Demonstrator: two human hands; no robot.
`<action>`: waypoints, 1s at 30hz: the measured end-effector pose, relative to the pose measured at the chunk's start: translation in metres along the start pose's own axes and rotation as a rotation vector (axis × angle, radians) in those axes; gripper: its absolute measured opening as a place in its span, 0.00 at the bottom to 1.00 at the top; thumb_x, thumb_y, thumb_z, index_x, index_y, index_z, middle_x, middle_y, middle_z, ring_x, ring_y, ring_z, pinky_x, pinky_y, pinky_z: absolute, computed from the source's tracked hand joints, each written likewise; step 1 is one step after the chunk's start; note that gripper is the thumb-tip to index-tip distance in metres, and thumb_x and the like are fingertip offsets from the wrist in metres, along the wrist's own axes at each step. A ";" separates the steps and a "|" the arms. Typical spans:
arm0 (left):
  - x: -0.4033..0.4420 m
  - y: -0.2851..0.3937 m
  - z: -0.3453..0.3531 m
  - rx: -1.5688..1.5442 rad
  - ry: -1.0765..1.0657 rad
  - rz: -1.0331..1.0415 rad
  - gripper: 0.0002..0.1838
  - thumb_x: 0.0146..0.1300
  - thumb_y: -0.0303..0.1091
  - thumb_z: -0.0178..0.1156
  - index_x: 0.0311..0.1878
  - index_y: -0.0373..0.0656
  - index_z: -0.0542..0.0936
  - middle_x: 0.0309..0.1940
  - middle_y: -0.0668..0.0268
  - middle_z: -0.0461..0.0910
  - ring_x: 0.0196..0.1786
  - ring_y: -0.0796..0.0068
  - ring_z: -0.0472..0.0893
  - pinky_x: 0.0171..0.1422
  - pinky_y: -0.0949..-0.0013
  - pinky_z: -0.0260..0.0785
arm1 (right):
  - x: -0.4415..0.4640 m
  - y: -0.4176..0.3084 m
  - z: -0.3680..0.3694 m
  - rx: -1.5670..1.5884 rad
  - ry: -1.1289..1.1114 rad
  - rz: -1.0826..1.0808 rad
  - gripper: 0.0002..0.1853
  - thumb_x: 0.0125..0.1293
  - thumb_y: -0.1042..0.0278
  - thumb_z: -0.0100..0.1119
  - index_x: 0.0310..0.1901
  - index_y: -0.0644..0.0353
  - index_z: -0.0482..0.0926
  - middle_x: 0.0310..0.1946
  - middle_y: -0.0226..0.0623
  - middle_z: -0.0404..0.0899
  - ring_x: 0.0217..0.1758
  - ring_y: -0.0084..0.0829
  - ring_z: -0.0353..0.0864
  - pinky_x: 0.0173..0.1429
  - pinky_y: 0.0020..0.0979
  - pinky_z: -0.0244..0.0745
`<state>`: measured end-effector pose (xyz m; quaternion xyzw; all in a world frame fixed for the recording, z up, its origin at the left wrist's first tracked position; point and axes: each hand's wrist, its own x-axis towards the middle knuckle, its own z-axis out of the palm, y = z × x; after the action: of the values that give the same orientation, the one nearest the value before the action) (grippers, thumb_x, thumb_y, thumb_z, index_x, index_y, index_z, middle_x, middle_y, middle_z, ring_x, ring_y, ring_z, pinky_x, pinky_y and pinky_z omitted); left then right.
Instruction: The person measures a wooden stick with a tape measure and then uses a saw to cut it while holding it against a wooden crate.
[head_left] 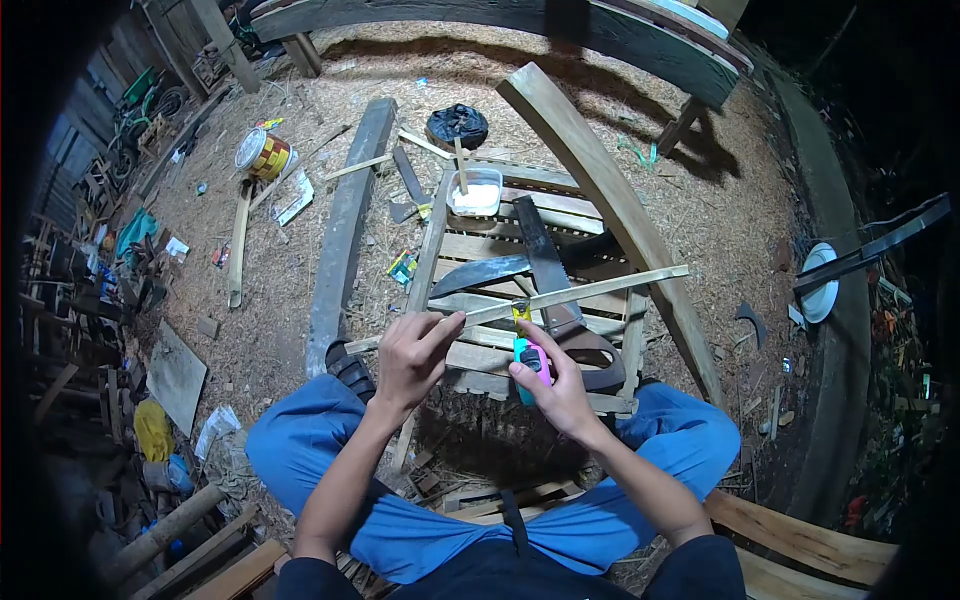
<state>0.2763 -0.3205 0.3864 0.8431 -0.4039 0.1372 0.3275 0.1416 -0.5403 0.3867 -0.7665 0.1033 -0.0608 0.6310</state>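
Note:
A thin wooden strip lies slantwise over a slatted wooden frame. My left hand is closed on the strip's left part, thumb and forefinger pinched. In my right hand is a pink and teal tape measure, its short yellow blade meeting the strip near the middle. Beneath the strip, on the slats, lies a handsaw with a dark blade and brown handle. Beyond it on the frame stands a clear tub of white material with a stick in it.
A curved beam leans along the frame's right side, and a grey plank lies to the left. Farther off are a paint bucket, a black bag and a long bench. Scrap wood lines the left.

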 end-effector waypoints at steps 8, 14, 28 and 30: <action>-0.001 -0.005 -0.001 -0.023 -0.003 0.037 0.20 0.65 0.29 0.72 0.61 0.49 0.88 0.42 0.63 0.86 0.44 0.58 0.85 0.48 0.55 0.74 | 0.001 0.002 0.001 0.157 -0.085 0.025 0.39 0.75 0.51 0.70 0.81 0.60 0.71 0.72 0.46 0.79 0.73 0.33 0.78 0.78 0.36 0.69; -0.001 -0.009 -0.001 -0.045 0.014 0.059 0.18 0.65 0.30 0.72 0.58 0.46 0.88 0.43 0.63 0.86 0.44 0.58 0.85 0.47 0.55 0.74 | 0.000 0.001 0.004 0.164 -0.111 0.018 0.39 0.75 0.51 0.70 0.81 0.61 0.71 0.74 0.47 0.78 0.76 0.34 0.76 0.81 0.37 0.67; 0.004 -0.002 -0.007 -0.032 0.043 0.049 0.16 0.66 0.31 0.73 0.56 0.47 0.89 0.41 0.64 0.87 0.43 0.60 0.85 0.46 0.56 0.74 | -0.001 -0.002 0.003 0.164 -0.120 0.029 0.39 0.75 0.52 0.71 0.82 0.60 0.70 0.74 0.48 0.77 0.77 0.35 0.76 0.81 0.37 0.67; 0.003 -0.002 -0.007 -0.030 0.046 0.049 0.15 0.66 0.31 0.73 0.56 0.47 0.89 0.41 0.64 0.87 0.43 0.60 0.85 0.46 0.56 0.74 | -0.002 -0.003 0.005 0.156 -0.109 0.026 0.40 0.75 0.52 0.71 0.82 0.59 0.69 0.74 0.48 0.77 0.76 0.33 0.76 0.80 0.36 0.67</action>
<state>0.2801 -0.3171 0.3920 0.8245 -0.4189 0.1582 0.3459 0.1413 -0.5348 0.3882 -0.7160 0.0734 -0.0187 0.6940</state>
